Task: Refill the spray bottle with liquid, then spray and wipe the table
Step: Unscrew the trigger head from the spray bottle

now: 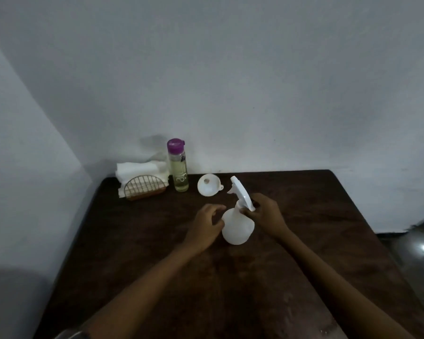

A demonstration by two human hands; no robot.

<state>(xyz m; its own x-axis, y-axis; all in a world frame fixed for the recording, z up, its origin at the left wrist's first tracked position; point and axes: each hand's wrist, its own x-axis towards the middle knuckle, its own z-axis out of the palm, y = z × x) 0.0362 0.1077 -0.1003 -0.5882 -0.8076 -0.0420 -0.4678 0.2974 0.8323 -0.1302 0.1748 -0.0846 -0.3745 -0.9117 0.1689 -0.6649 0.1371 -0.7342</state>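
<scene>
A white spray bottle (238, 227) stands on the dark wooden table (328, 241), its white trigger head (240, 192) tilted up and to the left. My right hand (267, 214) grips the bottle's neck just under the head. My left hand (206, 225) is beside the bottle's body with curled fingers, its fingertips at the bottle's left side; contact is unclear. A clear bottle with a purple cap (178, 165) holds pale yellow liquid at the back. A white funnel (208, 185) lies next to it.
A wire holder (145, 188) with folded white cloths (140, 170) stands at the table's back left corner, against the grey wall. The table's right edge drops to a floor (416, 253) with a bright reflection.
</scene>
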